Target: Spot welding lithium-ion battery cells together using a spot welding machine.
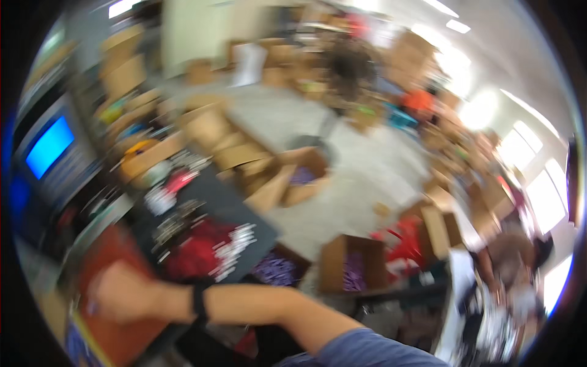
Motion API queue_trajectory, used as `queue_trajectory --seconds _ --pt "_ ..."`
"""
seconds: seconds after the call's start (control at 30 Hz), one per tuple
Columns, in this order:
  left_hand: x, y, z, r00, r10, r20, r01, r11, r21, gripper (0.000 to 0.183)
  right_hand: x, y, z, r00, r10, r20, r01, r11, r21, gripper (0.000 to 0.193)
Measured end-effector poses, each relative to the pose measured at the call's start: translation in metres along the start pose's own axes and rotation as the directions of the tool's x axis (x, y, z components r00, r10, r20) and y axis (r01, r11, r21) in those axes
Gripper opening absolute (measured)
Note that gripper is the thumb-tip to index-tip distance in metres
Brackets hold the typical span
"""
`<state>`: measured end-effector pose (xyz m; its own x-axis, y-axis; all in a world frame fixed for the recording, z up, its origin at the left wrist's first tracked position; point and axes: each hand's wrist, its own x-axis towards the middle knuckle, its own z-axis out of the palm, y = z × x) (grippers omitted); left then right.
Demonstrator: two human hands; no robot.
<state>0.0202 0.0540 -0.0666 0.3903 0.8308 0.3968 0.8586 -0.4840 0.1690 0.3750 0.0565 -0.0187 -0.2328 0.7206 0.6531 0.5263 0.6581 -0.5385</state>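
Observation:
My right arm reaches across to the left, with a blue sleeve and a black wristband [200,302]. My right hand [125,292] is over a reddish-brown panel [125,251] at the lower left; whether it touches the panel I cannot tell. Its fingers are smeared by motion, and anything in them is hidden. Close beside the forearm, on a dark tabletop [254,211], lies a pile of dark red packets with white ends [202,251]. My left hand is out of view.
Open cartons holding purple items stand past the table: one carton [330,263] near, another [318,162] farther. A lit blue screen [50,147] is at left. Several cartons and red bags [406,241] crowd the right, where another person [507,263] bends over white items.

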Motion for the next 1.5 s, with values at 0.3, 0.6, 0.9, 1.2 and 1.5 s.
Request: queue_trajectory --seconds 0.3,0.6,0.9,1.2,1.5 --pt "-0.024 -0.016 -0.033 0.985 -0.163 0.059 0.150 0.973 0.176 0.024 0.008 -0.004 -0.010 0.994 -0.041 0.103 0.028 0.991 0.129 0.005" --pt "-0.022 0.004 -0.056 0.982 0.088 -0.168 -0.071 0.992 0.109 0.035 0.009 -0.013 -0.002 0.992 -0.035 0.120 0.012 0.983 0.184 0.005" --pt "0.031 0.092 -0.067 0.839 0.109 -0.533 -0.223 0.963 -0.154 0.025 0.007 -0.006 -0.003 0.996 -0.046 0.072 0.036 0.989 0.140 0.005" --pt "0.108 0.150 0.001 0.937 0.097 -0.336 -0.229 0.895 -0.382 0.023 0.001 0.012 -0.023 0.981 0.169 -0.091 -0.140 0.955 0.262 0.013" --pt "0.098 0.150 0.000 0.970 0.113 -0.216 -0.190 0.906 -0.378 0.025 -0.066 -0.025 -0.180 0.811 0.486 0.324 -0.527 0.849 0.045 0.010"
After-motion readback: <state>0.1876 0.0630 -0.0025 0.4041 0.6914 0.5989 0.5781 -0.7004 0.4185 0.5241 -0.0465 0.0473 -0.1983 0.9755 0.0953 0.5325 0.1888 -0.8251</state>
